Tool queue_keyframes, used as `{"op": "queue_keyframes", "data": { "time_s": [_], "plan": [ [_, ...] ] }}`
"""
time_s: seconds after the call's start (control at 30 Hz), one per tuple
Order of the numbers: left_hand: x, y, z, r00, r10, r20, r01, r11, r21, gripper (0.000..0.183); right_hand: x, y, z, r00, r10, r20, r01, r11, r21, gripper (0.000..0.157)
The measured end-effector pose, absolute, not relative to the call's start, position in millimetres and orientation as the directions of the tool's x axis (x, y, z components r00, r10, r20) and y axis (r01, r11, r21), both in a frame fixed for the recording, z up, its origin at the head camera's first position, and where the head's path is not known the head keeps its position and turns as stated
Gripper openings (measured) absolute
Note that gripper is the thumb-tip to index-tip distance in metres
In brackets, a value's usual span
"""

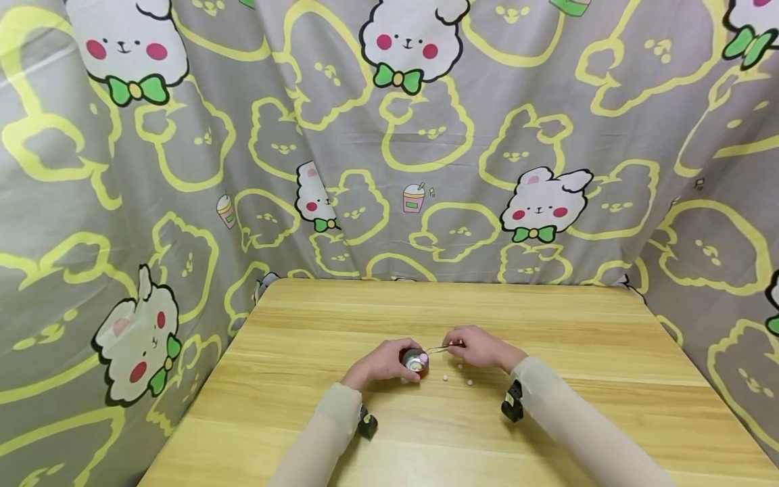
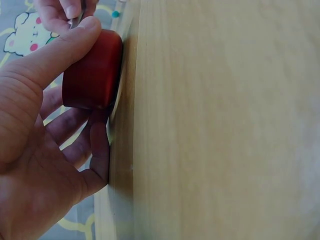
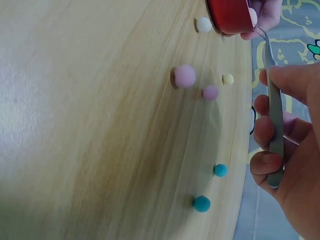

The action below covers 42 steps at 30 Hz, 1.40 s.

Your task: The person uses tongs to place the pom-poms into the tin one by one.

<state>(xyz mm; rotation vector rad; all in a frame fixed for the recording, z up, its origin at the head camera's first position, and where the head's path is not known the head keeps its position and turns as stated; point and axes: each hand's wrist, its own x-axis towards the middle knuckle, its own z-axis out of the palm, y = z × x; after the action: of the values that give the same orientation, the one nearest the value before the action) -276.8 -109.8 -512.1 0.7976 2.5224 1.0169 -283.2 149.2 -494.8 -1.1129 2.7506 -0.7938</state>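
Observation:
My left hand [image 1: 385,361] grips a small red metal tin [image 2: 92,75] from the side, thumb near its rim and fingers around it. The tin stands on the wooden table with its mouth up, showing a silvery inside. Between thumb and fingers, my right hand [image 1: 479,345] pinches metal tweezers [image 3: 276,125] with a bent tip. The tweezers' tips reach the tin's mouth, right at a pale pink pompom [image 1: 424,358]. In the right wrist view that pompom is partly hidden by the tin wall.
Several loose pompoms lie on the table [image 1: 548,419] near my right hand: a white one [image 3: 203,24], a pink one [image 3: 185,76], a purple one [image 3: 210,93], a cream one [image 3: 228,78] and teal ones [image 3: 201,203]. A patterned curtain [image 1: 353,135] surrounds the table's back and sides.

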Motion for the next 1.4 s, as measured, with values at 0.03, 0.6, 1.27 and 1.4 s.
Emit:
{"op": "queue_keyframes", "data": {
  "time_s": [0.03, 0.6, 1.27, 1.4],
  "plan": [
    [-276.8, -109.9, -512.2, -0.798, 0.598, -0.073, 0.381, 0.595, 0.707, 0.047, -283.3, 149.1, -494.8, -0.735, -0.666, 0.124, -0.63, 0.604, -0.489, 0.012],
    [-276.1, -110.6, -508.2, -0.798, 0.597, -0.081, 0.371, 0.594, 0.714, 0.048, -284.8, 150.7, -497.0, -0.737, -0.666, 0.117, -0.622, 0.601, -0.502, 0.014],
    [-275.1, -109.3, -506.1, -0.801, 0.593, -0.08, 0.381, 0.608, 0.697, 0.05, -282.8, 165.4, -490.9, -0.743, -0.647, 0.171, -0.634, 0.597, -0.491, 0.011],
    [-274.8, -109.6, -507.9, -0.8, 0.595, -0.081, 0.381, 0.606, 0.698, 0.051, -282.7, 172.4, -490.5, -0.748, -0.636, 0.189, -0.634, 0.6, -0.489, 0.01]
  ]
}}
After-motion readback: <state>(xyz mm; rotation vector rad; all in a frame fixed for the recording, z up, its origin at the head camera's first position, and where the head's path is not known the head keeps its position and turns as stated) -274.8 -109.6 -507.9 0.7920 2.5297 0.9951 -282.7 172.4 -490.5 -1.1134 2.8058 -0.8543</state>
